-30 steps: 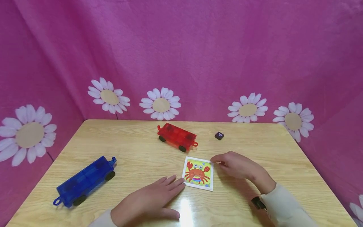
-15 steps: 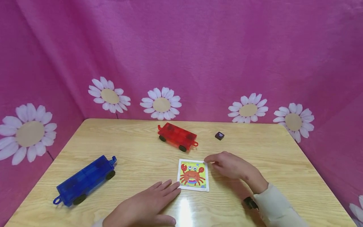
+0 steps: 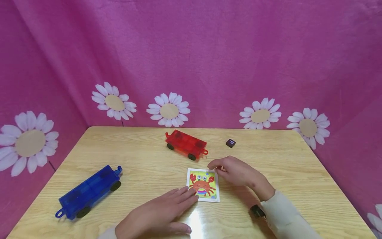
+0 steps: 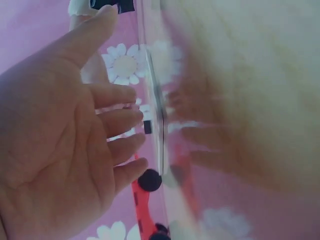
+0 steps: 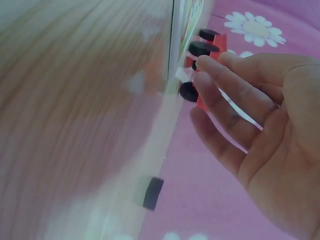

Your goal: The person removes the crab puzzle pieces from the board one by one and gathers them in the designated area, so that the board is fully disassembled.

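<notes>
A square crab picture tile [image 3: 203, 179] with a white border lies on the table near its middle. My left hand [image 3: 162, 209] is over the tile's lower left corner with its fingers extended. In the left wrist view the fingers [image 4: 122, 120] hold nothing, and the tile shows edge-on beside them. At the tile's upper right corner is my right hand [image 3: 238, 171], its fingers loosely bent. The right wrist view shows nothing held in the fingers [image 5: 210, 85], with the tile's edge [image 5: 175, 40] close by.
Behind the tile stands a red toy wagon [image 3: 185, 144] with black wheels. A blue toy wagon [image 3: 89, 191] is at the left. One small dark letter block [image 3: 230, 143] sits at the back right of the wooden table [image 3: 143, 149]. A pink flowered cloth [image 3: 209, 59] hangs behind.
The crab tile slid a little left, then stayed put. My right hand shifted left along its top corner. My left hand moved left, then came back right over the tile's lower corner.
</notes>
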The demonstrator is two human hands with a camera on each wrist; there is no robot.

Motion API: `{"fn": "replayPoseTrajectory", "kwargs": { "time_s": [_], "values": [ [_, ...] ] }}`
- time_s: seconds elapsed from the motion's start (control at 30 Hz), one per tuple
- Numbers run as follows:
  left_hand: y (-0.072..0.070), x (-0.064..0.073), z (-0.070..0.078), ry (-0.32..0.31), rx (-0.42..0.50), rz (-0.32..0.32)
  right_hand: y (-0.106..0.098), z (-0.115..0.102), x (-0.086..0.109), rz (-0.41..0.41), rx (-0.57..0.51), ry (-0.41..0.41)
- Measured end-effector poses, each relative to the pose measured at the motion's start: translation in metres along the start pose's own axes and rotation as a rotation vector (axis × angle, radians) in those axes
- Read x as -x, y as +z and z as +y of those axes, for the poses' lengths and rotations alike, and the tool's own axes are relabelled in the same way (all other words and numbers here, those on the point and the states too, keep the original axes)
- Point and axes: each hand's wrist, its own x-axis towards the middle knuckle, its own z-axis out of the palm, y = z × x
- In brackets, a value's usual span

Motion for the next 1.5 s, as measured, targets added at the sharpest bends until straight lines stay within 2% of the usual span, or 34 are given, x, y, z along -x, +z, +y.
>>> {"fn": "replayPoseTrajectory", "kwargs": {
  "time_s": [0.27, 0.4, 0.53, 0.77, 0.97, 1.13, 1.37, 1.5],
  "values": [
    [0.0, -0.035, 0.001, 0.121, -0.1, 0.007, 0.011, -0.005, -0.024, -0.063, -0.119, -0.056],
    [-0.001, -0.049, 0.003, 0.102, -0.058, -0.023, 0.015, -0.007, -0.031, -0.079, -0.133, -0.062],
    [0.0, -0.057, 0.005, 0.066, -0.006, -0.055, 0.019, -0.011, -0.036, -0.075, -0.104, -0.068],
    [-0.002, -0.061, 0.007, 0.053, 0.01, -0.07, 0.022, -0.012, -0.04, -0.092, -0.025, -0.055],
    [-0.001, -0.062, 0.004, 0.037, 0.082, -0.094, 0.022, -0.011, -0.043, -0.115, -0.043, -0.037],
    [0.0, -0.062, 0.003, 0.038, 0.116, -0.086, 0.024, -0.013, -0.043, -0.107, -0.049, -0.02],
    [0.005, -0.062, -0.005, 0.052, 0.253, -0.091, 0.024, -0.013, -0.042, -0.102, -0.055, -0.009],
    [0.009, -0.063, -0.009, 0.059, 0.296, -0.096, 0.024, -0.014, -0.043, -0.099, -0.064, -0.007]
  ]
}}
